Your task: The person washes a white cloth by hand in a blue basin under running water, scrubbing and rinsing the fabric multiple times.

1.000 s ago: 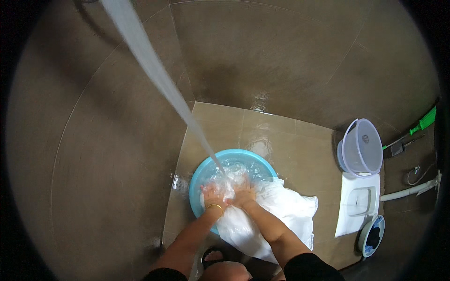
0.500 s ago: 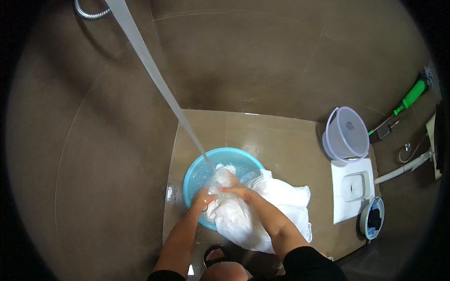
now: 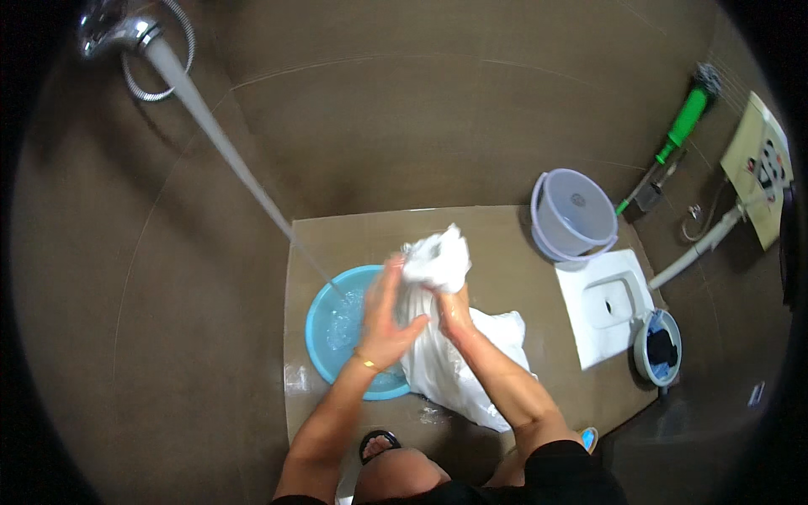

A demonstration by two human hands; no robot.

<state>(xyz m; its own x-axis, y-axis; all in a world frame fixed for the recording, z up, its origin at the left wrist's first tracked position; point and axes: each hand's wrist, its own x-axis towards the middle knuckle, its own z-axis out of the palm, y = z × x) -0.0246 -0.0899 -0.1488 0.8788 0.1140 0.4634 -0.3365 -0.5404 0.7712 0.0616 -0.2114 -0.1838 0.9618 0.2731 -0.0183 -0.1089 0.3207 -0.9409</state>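
Note:
A large wet white cloth (image 3: 438,263) is bunched up at its top in my right hand (image 3: 454,310), whose fingers are wrapped round it and partly hidden behind it. The rest of the cloth hangs down and spreads on the floor to the right of the light-blue basin (image 3: 316,338). My left hand (image 3: 388,324) is beside the bunch over the basin's right side, fingers stretched and thumb apart, slightly blurred. Water in the basin is bubbling where the stream (image 3: 220,141) from the metal tap (image 3: 130,32) falls in.
Stacked pale purple buckets (image 3: 576,212) stand by the far wall. Right of them are a white squat toilet (image 3: 596,324), a small tub (image 3: 644,358) with dark and blue cloth, a green-handled brush (image 3: 683,124) and a pipe (image 3: 703,246). Brown tiled walls enclose the wet floor.
Both hands have come up out of the basin. My right hand has lifted the bunched white cloth up and to the right, and my left hand has opened beside it. The view has shifted.

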